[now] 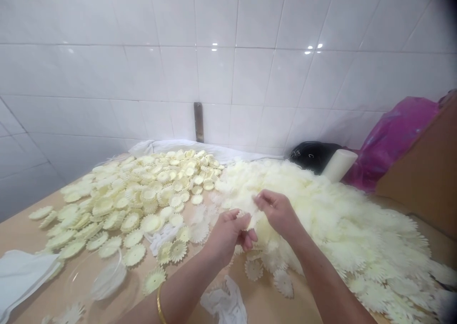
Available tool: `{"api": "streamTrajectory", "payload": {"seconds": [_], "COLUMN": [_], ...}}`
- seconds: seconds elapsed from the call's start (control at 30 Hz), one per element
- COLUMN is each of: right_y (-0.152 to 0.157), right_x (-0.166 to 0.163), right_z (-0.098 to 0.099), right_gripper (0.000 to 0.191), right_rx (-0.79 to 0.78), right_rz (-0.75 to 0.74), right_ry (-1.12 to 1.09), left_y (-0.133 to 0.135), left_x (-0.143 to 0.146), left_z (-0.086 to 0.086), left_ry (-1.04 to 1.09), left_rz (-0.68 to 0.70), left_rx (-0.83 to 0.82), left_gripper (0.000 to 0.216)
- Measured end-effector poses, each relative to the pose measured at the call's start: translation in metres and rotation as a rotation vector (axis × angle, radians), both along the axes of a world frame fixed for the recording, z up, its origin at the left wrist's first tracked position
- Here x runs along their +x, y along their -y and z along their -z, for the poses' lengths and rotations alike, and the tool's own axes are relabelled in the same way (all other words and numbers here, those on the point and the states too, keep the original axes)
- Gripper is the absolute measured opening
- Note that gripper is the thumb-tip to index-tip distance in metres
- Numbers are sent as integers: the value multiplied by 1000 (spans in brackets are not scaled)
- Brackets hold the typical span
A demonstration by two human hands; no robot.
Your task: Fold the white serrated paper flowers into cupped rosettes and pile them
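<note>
My left hand (228, 236) is closed near the middle of the table, its thumb and fingers pinching a thin, pale scalloped fabric piece (244, 218). Just above and to the right, my right hand (280, 213) has its fingertips pressed together; whatever they hold is too small to make out. Behind and beside it spreads a big heap of sheer, cream-coloured fabric petals (332, 219) with toothed edges. To the left of my hands lies a pile of stiffer pale-yellow scalloped discs (143, 195). A few loose petals (283, 282) lie below my hands.
A clear round dish (109, 281) and a folded white cloth (24, 278) are at front left. Crumpled white fabric (228, 302) lies at the front. Back right are a white roll (340, 165), a black bag (312, 155), a magenta plastic bag (396, 133) and a cardboard box (421, 171).
</note>
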State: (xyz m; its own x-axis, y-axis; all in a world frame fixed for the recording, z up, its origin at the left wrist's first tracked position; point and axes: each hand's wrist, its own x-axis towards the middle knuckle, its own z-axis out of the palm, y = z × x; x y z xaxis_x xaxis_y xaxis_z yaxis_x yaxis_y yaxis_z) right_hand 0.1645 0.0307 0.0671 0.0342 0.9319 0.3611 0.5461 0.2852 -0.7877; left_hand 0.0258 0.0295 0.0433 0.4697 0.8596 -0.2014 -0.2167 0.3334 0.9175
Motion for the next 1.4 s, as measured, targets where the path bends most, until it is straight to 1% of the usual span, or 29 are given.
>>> {"api": "streamTrajectory", "payload": {"seconds": [0.17, 0.23, 0.3, 0.37, 0.43, 0.47, 0.5, 0.53, 0.6, 0.67, 0.73, 0.83, 0.9, 0.97, 1.03, 1.13, 1.27, 1.4], "right_y": [0, 0, -2, -5, -8, -9, -10, -10, -9, -7, -4, 0, 4, 8, 12, 17, 21, 19], "right_x": [-10, -15, -13, 1, 25, 37, 48, 57, 63, 59, 50, 40, 34, 26, 16, 4, -3, -6], "right_z": [2, 3, 3, 4, 3, 3, 2, 2, 0, -2, -5, -10, -12, -14, -15, -17, -21, -20], "right_gripper": [33, 34, 34, 31, 29, 29, 31, 35, 43, 49, 51, 44, 38, 33, 29, 23, 18, 14], "right_rx": [52, 95, 143, 174, 173, 160, 144, 112, 23, -51, -85, -81, -61, -50, -51, -82, -125, -116], "right_rz": [157, 204, 240, 359, 615, 691, 705, 678, 534, 406, 369, 385, 335, 210, 47, -146, -252, -318], "right_ry": [1, 32, 91, 160, 203, 225, 255, 291, 348, 408, 468, 493, 454, 410, 375, 309, 246, 172], "left_y": [0, 2, 5, 10, 15, 15, 15, 14, 8, 2, -1, -2, -1, -1, 0, -1, -1, -3], "left_x": [3, 3, 2, 0, -2, -2, -2, -2, 0, 2, 2, 2, 1, 1, 1, 0, -2, -3], "left_z": [-4, -6, -8, -11, -12, -12, -12, -10, -5, 2, 8, 13, 15, 15, 13, 9, 2, 3], "left_ry": [44, 48, 30, -9, -51, -65, -74, -77, -78, -86, -100, -117, -119, -120, -129, -134, -122, -114], "left_rz": [-13, -21, -54, -81, -91, -90, -90, -92, -91, -73, -54, -84, -106, -100, -96, -142, -166, -163], "left_rx": [55, 73, 82, 90, 111, 126, 134, 131, 90, 61, 93, 129, 112, 115, 144, 167, 163, 134], "left_gripper": [28, 28, 28, 29, 29, 29, 28, 26, 22, 21, 23, 29, 31, 35, 37, 39, 40, 40]}}
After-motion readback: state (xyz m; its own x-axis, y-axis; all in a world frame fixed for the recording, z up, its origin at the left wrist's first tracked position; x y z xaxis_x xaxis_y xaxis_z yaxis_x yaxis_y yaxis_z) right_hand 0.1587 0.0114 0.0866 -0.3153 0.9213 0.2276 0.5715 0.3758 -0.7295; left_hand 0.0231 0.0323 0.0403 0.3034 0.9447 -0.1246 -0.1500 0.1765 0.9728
